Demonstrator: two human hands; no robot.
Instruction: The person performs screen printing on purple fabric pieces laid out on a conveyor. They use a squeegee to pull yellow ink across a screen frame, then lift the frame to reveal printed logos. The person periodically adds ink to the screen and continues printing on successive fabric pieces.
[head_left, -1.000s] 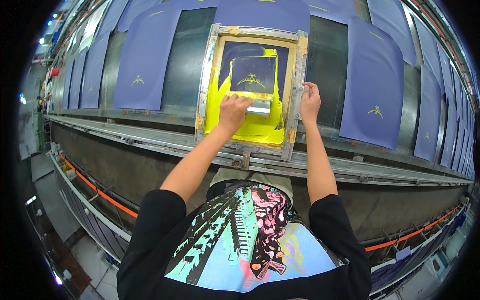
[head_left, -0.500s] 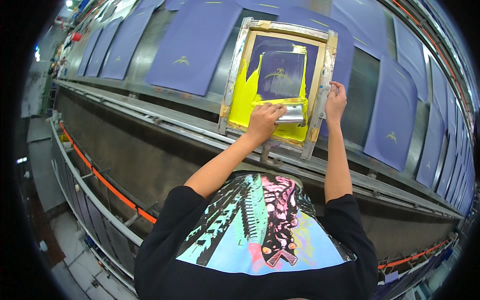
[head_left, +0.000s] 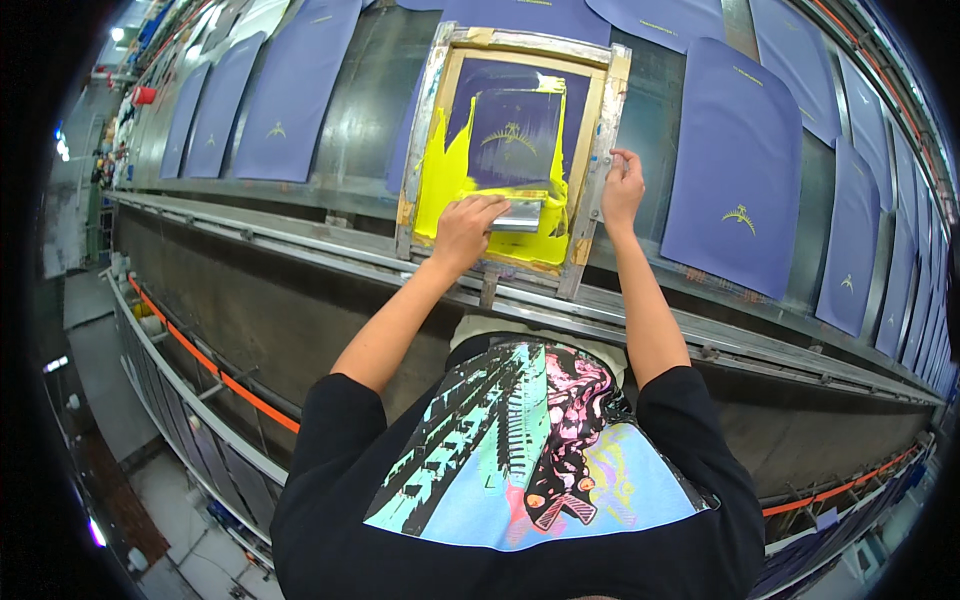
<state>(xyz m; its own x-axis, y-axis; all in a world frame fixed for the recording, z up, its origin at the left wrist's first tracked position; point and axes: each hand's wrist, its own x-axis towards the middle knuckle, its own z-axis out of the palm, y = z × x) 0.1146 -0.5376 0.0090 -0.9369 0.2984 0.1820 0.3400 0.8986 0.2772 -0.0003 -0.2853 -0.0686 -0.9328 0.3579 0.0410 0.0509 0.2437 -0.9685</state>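
Observation:
My left hand [head_left: 465,228] grips a metal squeegee [head_left: 518,214] lying across the yellow ink [head_left: 437,185] in a screen-printing frame [head_left: 443,60]. The mesh shows a dark rectangular area [head_left: 510,110] with a curved leaf-like motif, streaked and ringed by ink. My right hand [head_left: 622,185] has curled fingers pinched at the outer right side of the frame, near small metal fittings. The frame sits on a long metal table [head_left: 355,110] beside sheets of blue fabric.
Blue printed pieces [head_left: 730,160] lie in rows left and right of the frame, each with a small yellow motif. A metal rail [head_left: 260,240] runs along the table's near edge. Behind my body are an orange bar [head_left: 250,397] and railings. A red container [head_left: 145,96] stands at the far left.
The camera view has swung and shifted, moving the scene about. My left hand with the squeegee sits slightly nearer the frame's bottom than a second ago; my right hand stays at the frame's side.

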